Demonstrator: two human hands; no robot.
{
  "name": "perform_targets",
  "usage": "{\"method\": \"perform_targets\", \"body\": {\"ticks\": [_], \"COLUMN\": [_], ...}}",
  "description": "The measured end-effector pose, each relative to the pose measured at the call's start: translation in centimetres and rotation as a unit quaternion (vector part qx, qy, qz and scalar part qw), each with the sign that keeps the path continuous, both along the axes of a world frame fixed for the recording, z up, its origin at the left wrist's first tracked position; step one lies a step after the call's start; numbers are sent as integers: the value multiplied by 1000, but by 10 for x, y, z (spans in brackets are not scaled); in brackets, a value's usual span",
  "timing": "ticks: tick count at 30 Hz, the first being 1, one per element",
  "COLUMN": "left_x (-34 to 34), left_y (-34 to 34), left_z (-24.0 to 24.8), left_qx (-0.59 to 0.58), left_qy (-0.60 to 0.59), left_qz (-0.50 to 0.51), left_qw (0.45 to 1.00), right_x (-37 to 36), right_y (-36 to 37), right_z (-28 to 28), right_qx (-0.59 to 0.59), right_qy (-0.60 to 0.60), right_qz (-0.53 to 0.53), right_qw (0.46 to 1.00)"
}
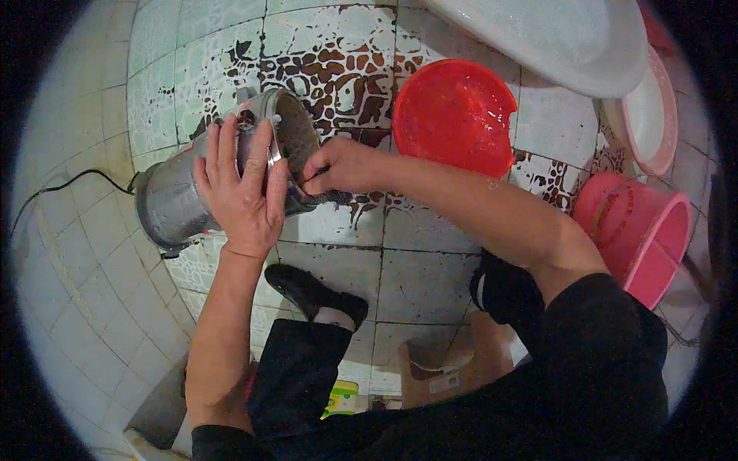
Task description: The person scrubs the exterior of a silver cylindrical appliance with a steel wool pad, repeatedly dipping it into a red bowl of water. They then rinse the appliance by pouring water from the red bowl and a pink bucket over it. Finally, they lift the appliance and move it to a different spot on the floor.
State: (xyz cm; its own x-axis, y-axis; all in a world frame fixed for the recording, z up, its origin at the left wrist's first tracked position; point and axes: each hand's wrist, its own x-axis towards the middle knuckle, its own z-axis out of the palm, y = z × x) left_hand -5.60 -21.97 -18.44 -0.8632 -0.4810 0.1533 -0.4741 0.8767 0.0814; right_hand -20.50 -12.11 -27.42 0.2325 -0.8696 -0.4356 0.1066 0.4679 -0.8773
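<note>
Head view, left to right. Left hand (242, 184) is being laid over the side of a metal cylinder (178, 196), fingers straight and fanned, back of the hand uppermost, forearm rising from the lower edge. No wrapped grip is being formed; the body is being touched flat-handed. Right hand (350, 165) is being held at the cylinder's mouth, fingers curled inward, bare forearm slanting across from the right. Whether anything is being pinched cannot be told; the fingertips are being partly hidden.

Materials: a thin black cord (73, 183) is being trailed in a curve over pale tiles, toward the cylinder's base. Smudged silver-grey metal is being shown along the body, with a shinier rim; a mottled grey-brown interior is being exposed at the round mouth. White floor tiles (330, 84) are being broken up by brown, pebble-shaped patches. Light is being reflected off a glossy red plastic basin (442, 115). A large whitish basin (553, 38) is being cropped at the top. A pink plastic bucket (615, 219) is being seen tipped on its side.

Position: the base is being left bare, left of the palm. The rim end is being partly covered by the left fingers; the mouth is being faced rightward, just beside the right hand.
</note>
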Motion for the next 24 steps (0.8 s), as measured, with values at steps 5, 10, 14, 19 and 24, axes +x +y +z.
{"method": "perform_targets", "body": {"ticks": [5, 10, 14, 19, 24], "left_x": [-5, -10, -10, -13, -5], "left_y": [1, 4, 3, 6, 6], "left_z": [10, 7, 0, -2, -2], "left_qx": [2, -20, -15, -30, -34], "left_qy": [-31, -50, 5, -18, -7], "left_qz": [-60, -46, -44, -15, -14], "left_qw": [998, 997, 999, 999, 999], "right_x": [23, -12, -13, 26, -17], "right_y": [3, -47, -46, -7, -10], "right_z": [-47, -51, -51, -45, -23], "right_qx": [-209, -385, -362, -79, -89], "right_qy": [303, 382, 428, 209, 42], "right_qz": [-122, -199, -196, -89, -84], "right_qw": [922, 817, 805, 971, 992]}}
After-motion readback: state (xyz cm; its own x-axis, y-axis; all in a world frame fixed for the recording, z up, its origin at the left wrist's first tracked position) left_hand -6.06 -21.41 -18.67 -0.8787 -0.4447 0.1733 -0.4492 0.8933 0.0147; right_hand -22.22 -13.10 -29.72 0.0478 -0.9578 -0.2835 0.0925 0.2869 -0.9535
